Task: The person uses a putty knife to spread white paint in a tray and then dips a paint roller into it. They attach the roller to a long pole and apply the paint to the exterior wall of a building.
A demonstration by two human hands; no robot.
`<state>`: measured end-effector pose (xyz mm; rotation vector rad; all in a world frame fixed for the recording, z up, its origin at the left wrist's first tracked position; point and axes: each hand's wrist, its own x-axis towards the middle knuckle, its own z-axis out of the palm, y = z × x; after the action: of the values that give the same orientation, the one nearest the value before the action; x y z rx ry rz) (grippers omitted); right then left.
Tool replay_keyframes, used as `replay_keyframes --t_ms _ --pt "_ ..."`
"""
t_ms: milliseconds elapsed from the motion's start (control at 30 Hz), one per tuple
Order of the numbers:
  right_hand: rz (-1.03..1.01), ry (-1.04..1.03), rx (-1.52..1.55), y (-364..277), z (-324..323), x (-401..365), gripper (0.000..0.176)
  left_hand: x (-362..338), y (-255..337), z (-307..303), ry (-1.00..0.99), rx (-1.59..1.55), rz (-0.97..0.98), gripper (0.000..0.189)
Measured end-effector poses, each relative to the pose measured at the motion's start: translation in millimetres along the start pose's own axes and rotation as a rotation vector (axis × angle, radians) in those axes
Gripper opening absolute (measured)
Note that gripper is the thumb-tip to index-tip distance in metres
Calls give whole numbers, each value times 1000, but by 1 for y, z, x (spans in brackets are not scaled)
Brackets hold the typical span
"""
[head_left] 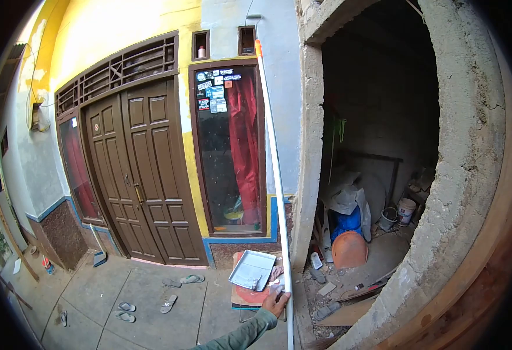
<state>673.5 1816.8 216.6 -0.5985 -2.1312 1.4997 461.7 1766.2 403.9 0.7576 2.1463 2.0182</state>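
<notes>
My left hand [275,304], in a dark green sleeve [238,332], is closed at the lower part of a long white pole [276,157]. Some of its fingers are hidden by the pole. Upright and slightly tilted, the pole rises to an orange end [259,48] near a small vent high on the wall; a thin wire with a grey piece shows above it. Just beyond the hand, a pale paint tray [250,272] rests tilted on a low stool [238,297], with crumpled cloth or paper [277,279] beside it. My right hand is out of view.
Behind stand a brown double door [136,175] and a window [224,151] with red curtains. Several sandals [125,317] and a dustpan [99,258] are on the paved floor. To the right, a rough concrete opening [460,157] shows buckets [406,211], an orange container [349,251] and rubble.
</notes>
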Motion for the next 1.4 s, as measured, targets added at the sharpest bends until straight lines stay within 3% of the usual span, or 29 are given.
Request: replay_keyframes --t_ms 200,300,400,467,533,600,800,1233,1400 --pt "-104 60 -30 -10 14 28 40 10 8 -3 24 -44 -61 38" --pt "-207 137 -147 -20 26 56 35 7 3 -1 138 -51 101 40" --pt "-219 129 -167 -94 12 71 36 3 7 -9 14 -35 -46 40" --pt "-219 164 -143 -94 30 96 37 2 12 -11 4 -143 -64 41" --pt "-221 198 -116 -120 27 110 37 2 16 -14 22 -139 -26 41" --pt "-276 85 -63 -193 5 117 36 2 23 -22 27 -107 6 43" --pt "-323 117 -21 -259 6 161 35 -6 50 -40 113 -126 158 41" --pt "-499 234 -8 -369 19 242 39 -22 48 -78 235 -117 140 41" --pt "-448 204 1 -373 13 241 37 -25 51 -84 249 -91 144 41"
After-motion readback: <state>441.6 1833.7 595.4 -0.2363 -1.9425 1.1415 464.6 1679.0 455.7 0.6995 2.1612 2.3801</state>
